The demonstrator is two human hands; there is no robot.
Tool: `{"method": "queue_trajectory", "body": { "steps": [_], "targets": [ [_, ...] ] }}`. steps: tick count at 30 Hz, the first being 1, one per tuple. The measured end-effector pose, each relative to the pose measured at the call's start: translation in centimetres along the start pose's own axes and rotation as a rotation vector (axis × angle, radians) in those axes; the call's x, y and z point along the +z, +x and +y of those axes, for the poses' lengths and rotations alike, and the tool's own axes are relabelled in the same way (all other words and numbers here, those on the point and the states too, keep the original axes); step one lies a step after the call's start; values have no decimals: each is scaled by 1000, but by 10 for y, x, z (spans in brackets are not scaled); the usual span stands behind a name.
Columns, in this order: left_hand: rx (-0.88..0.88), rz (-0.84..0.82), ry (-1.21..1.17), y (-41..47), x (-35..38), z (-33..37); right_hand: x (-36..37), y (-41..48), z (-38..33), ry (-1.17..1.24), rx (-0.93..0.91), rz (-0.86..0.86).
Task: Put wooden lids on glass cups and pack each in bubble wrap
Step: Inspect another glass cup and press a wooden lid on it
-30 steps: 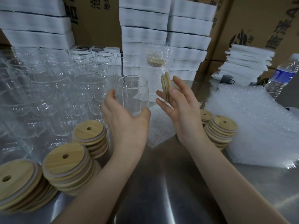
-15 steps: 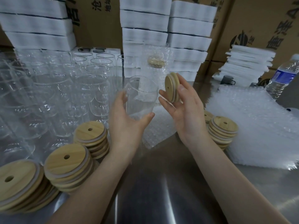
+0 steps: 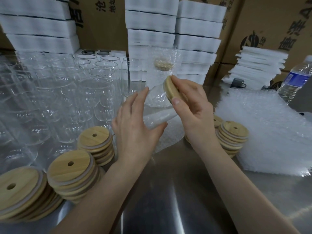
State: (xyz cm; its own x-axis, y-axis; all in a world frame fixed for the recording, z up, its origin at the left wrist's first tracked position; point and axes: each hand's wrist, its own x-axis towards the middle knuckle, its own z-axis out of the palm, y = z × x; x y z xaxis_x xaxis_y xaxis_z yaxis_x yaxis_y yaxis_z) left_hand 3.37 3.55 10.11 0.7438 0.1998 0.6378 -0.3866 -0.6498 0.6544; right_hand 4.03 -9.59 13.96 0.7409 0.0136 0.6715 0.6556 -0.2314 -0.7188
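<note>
Across the steel table point(image 3: 168, 200), back to front: cardboard boxes point(image 3: 270, 22) along the rear, with white foam stacks point(image 3: 152, 22) piled against them. Bubble wrap pile point(image 3: 270, 129) heaped at right. Rows of empty cups point(image 3: 67, 92) upright at left. Three lid stacks point(image 3: 70, 168) front left, and one smaller lid stack point(image 3: 233, 132) just beside the bubble wrap pile. Wrapped cup point(image 3: 162, 65) upright at centre rear, lid on.

Left hand point(image 3: 135, 130) above table centre, fingers curved round a glass cup point(image 3: 157, 100) with the thumb underneath; the cup is tilted, mouth pointing up and right. Right hand point(image 3: 195, 112) pinches a wooden lid point(image 3: 172, 90) by its rim, thumb on the near edge and fingers on the far, with the lid slanted against the cup's mouth. Whether the lid is fully seated cannot be told.
</note>
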Motion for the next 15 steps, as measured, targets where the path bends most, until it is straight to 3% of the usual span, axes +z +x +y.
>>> {"method": "queue_trajectory", "body": {
  "steps": [15],
  "targets": [
    [-7,16,94,-1,-4,3,0,2,-1,20,20,-8]
  ]
}}
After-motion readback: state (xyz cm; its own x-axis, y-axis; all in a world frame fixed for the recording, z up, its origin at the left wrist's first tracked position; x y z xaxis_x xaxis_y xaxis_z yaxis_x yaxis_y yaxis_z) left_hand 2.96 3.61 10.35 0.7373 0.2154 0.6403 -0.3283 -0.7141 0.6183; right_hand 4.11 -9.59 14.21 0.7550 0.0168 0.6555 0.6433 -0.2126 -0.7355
